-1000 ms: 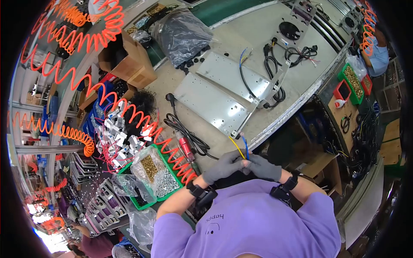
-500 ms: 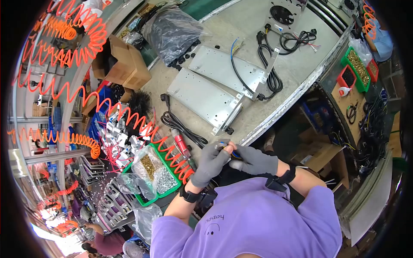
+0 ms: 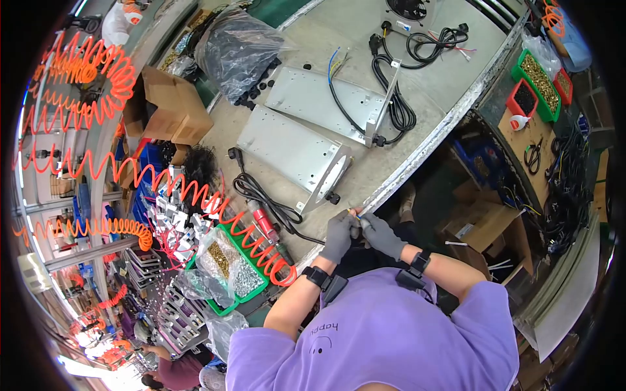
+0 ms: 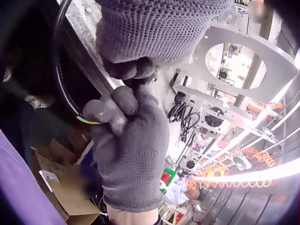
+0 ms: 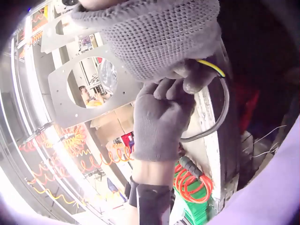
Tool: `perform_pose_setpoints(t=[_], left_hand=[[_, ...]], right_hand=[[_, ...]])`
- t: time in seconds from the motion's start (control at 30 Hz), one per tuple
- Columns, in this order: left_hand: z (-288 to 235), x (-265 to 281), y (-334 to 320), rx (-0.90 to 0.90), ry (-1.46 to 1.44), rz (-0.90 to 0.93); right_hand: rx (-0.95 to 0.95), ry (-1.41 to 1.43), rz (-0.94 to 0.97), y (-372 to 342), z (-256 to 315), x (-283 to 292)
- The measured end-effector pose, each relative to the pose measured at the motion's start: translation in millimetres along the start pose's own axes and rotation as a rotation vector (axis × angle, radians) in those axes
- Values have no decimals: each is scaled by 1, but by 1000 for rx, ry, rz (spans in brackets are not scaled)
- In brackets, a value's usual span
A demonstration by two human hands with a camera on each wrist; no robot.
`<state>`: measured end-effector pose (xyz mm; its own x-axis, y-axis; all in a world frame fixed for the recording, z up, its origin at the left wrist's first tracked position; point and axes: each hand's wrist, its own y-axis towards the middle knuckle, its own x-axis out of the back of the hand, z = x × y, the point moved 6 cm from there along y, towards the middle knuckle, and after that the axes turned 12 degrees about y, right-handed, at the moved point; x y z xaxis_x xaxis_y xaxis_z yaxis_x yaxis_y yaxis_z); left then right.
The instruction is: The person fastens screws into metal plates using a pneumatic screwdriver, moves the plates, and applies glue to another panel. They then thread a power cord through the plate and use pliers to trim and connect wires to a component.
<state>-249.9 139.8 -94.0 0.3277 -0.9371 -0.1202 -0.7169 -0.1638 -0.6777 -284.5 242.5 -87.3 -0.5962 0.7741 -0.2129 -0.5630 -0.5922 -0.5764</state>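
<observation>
In the head view both gloved hands meet just off the table's front edge. The right hand (image 3: 385, 236) has its fingers curled round the stripped end of a black power cord (image 3: 270, 207). A yellow-green wire (image 4: 86, 120) of that cord emerges from its fingers in the left wrist view. Close against it, the left hand (image 3: 339, 236) pinches at the same wire ends with curled fingers; the ends are hidden between the fingertips. The cord's sheath (image 5: 221, 110) loops below the hands in the right wrist view. Two metal panels (image 3: 290, 150) lie on the table ahead.
A red power tool (image 3: 262, 223) and a green bin (image 3: 261, 287) of small metal parts lie left of the hands. Orange coiled hoses (image 3: 189, 189) hang across the left. Further cords (image 3: 394, 111) rest beyond the panels. An open cardboard box (image 3: 486, 228) stands low at right.
The yellow and blue wires, seen sticking up from the hands a second ago, are now mostly covered by the fingers. The hands have shifted slightly left and lower; the head view has turned right.
</observation>
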Motion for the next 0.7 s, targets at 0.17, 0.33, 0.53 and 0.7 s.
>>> perform_pose_setpoints(t=[0.17,0.33,0.53,0.7], left_hand=[[9,9,8,54,-100,-72],[10,12,10,40,-90,-119],[9,17,17,50,-79,-171],[3,14,16,21,-233,-87]], right_hand=[[168,-265,-127,12,3,-7],[206,-188,-144,11,7,-8],[278,-182,-147,16,12,-7],[335,-181,-134,20,19,-4]])
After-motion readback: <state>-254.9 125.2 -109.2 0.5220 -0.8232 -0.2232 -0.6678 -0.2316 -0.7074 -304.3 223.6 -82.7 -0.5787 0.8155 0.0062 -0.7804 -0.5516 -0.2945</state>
